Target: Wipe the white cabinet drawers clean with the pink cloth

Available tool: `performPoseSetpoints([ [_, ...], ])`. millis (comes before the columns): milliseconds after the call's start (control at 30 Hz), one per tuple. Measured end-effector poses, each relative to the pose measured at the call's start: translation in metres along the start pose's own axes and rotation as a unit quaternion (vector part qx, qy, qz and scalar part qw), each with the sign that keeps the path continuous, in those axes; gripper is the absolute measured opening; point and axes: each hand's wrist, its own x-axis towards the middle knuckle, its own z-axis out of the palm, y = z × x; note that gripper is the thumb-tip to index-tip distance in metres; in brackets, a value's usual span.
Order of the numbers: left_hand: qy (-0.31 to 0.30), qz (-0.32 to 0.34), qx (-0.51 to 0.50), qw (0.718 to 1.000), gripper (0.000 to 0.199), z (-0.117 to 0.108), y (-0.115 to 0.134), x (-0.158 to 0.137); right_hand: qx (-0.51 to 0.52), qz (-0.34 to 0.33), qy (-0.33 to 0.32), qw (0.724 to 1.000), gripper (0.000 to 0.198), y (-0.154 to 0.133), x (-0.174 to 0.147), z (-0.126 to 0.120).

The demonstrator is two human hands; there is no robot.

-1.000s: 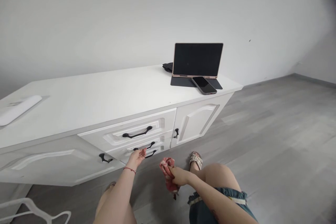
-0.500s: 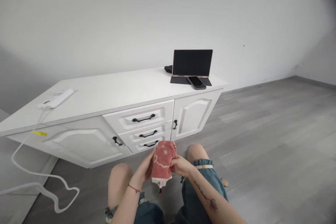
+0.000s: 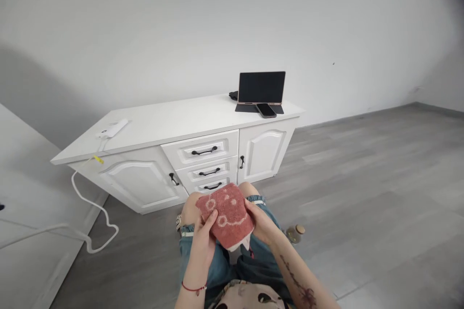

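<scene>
A folded red towel (image 3: 232, 215) with pale line patterns and a whitish edge is held above my lap. My left hand (image 3: 205, 231) grips its left side, thumb lying on top of the cloth. At the right side of the towel, my right hand (image 3: 261, 222) is closed on its edge, the fingertips partly hidden beneath. A white corner of cloth hangs from the lower edge, with a small dark red bit below it.
A white cabinet (image 3: 203, 118) stands ahead, carrying a tablet (image 3: 261, 88), a phone (image 3: 266, 110) and a white plugged device (image 3: 115, 128). Its white cable (image 3: 103, 207) hangs at the left. A corked glass jar (image 3: 294, 234) is on the grey floor, right of my knee.
The towel has come closer to me and now looks wider and tilted. My left thumb has moved onto its top. My knees are closer together, and the jar has come into fuller view.
</scene>
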Motion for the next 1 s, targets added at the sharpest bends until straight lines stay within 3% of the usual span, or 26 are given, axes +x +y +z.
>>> performPoseSetpoints([
  [100,0.013,0.056,0.061,0.996,0.050,0.009,0.009,-0.011,0.064,-0.027,-0.025,0.997,0.054,-0.007,-0.009,0.007],
  [233,0.002,0.076,0.079,0.994,0.053,0.010,0.016,-0.018,0.090,-0.035,0.045,0.994,0.053,-0.017,-0.013,0.020],
  [400,0.012,0.016,0.048,0.999,0.057,0.008,0.030,-0.023,0.153,-0.037,0.092,0.983,0.050,-0.029,-0.013,0.028],
  [533,0.009,0.008,0.041,0.999,0.063,0.008,0.041,-0.022,0.113,-0.074,0.131,0.982,0.059,-0.037,-0.010,0.032],
  [633,0.023,-0.039,0.033,0.998,0.049,0.008,0.050,-0.012,0.069,-0.099,0.135,0.984,0.060,-0.042,-0.003,0.034],
  [800,0.044,-0.142,0.007,0.989,0.028,0.002,0.077,0.008,0.061,-0.097,0.141,0.983,0.051,-0.049,0.024,0.037],
  [1000,0.023,-0.159,0.027,0.987,0.044,0.001,0.114,0.022,0.055,-0.087,0.144,0.984,0.057,-0.062,0.068,0.048],
])
